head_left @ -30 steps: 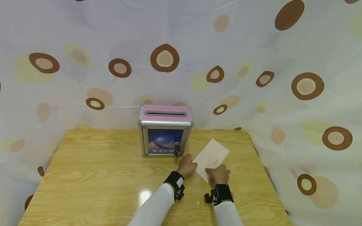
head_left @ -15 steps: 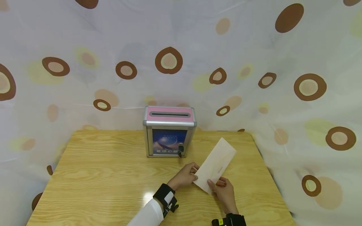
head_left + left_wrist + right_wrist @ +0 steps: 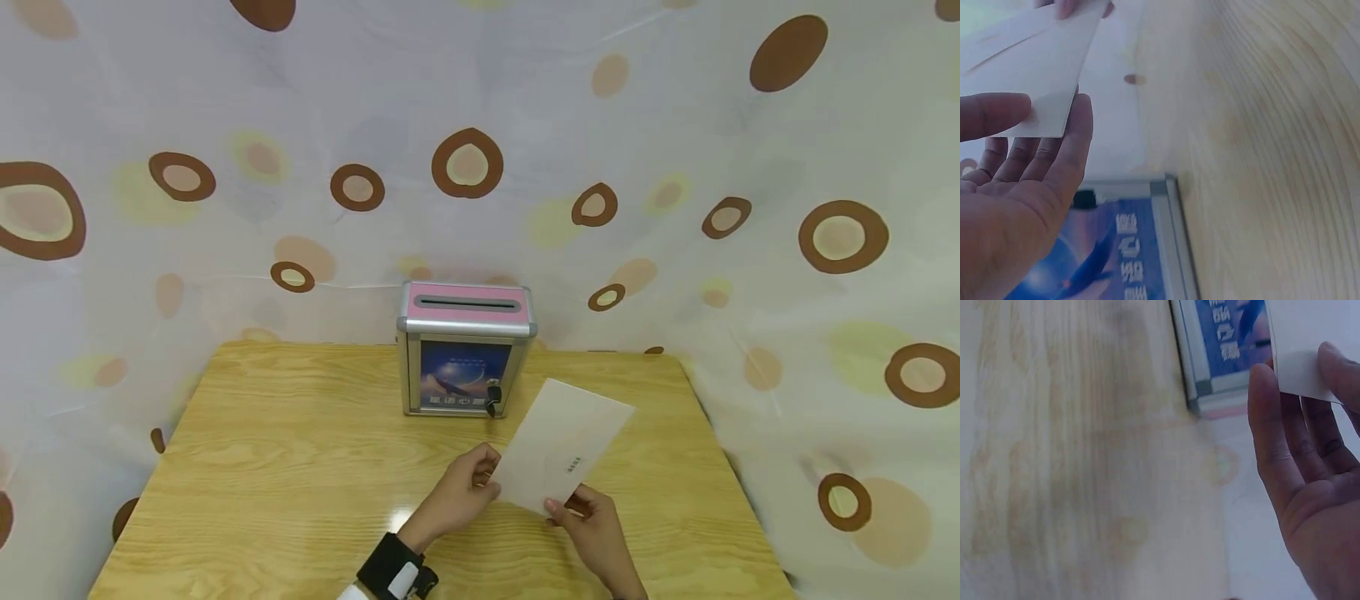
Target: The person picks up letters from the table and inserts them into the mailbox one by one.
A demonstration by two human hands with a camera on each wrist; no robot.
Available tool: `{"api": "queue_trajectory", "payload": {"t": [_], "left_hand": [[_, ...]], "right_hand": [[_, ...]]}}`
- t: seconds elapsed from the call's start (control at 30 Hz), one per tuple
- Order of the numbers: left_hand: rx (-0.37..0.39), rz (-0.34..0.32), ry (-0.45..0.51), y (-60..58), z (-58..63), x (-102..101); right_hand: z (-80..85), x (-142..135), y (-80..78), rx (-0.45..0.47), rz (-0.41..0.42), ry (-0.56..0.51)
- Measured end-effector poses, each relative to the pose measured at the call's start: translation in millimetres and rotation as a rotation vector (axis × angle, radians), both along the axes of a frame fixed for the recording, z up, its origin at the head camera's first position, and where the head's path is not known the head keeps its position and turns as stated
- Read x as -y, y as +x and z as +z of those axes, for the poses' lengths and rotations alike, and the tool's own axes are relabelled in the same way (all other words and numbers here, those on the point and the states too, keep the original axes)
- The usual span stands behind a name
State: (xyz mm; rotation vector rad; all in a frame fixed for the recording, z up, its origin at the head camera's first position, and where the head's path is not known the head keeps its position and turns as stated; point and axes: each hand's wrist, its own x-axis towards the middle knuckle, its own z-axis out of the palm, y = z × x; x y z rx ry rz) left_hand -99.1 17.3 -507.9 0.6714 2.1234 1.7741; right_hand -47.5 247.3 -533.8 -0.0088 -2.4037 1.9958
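Observation:
A pale envelope (image 3: 562, 442), with a small line of print near one edge, is held up tilted over the table. My left hand (image 3: 459, 492) pinches its left lower corner, thumb on top and fingers beneath, as the left wrist view shows with the envelope (image 3: 1035, 81). At the lower right corner, my right hand (image 3: 594, 525) pinches it the same way; the right wrist view has its thumb (image 3: 1340, 372) on the paper. Just behind stands a box (image 3: 468, 350) with a pink top, a slot (image 3: 468, 303), a blue picture front and a key (image 3: 493, 398) in its lock.
The wooden table (image 3: 300, 433) spreads around the hands, and the box stands near its back edge. Behind and beside it hangs a pale curtain (image 3: 405, 100) with brown and yellow spots. A black strap (image 3: 390, 567) wraps the left wrist.
Both hands have lifted the envelope off the table and drawn it nearer, turning its face more toward the head camera. The view has shifted, so the box appears further right.

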Motion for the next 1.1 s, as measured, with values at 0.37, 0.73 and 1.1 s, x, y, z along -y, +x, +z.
{"api": "queue_trajectory", "payload": {"t": [0.37,0.73,1.1], "left_hand": [[-0.23,0.13,-0.05,9.2,22.9,45.7],[-0.329,0.241,-0.014,-16.0,77.6,74.9],[-0.511,0.314,-0.044,-75.0,148.8,78.2]], "right_hand": [[37.1,44.7,-12.5,-0.216,0.099,0.138],[108.5,69.0,-49.0,-0.434,0.225,0.195],[191.1,77.2,-106.4,-0.513,0.213,0.207]]}}
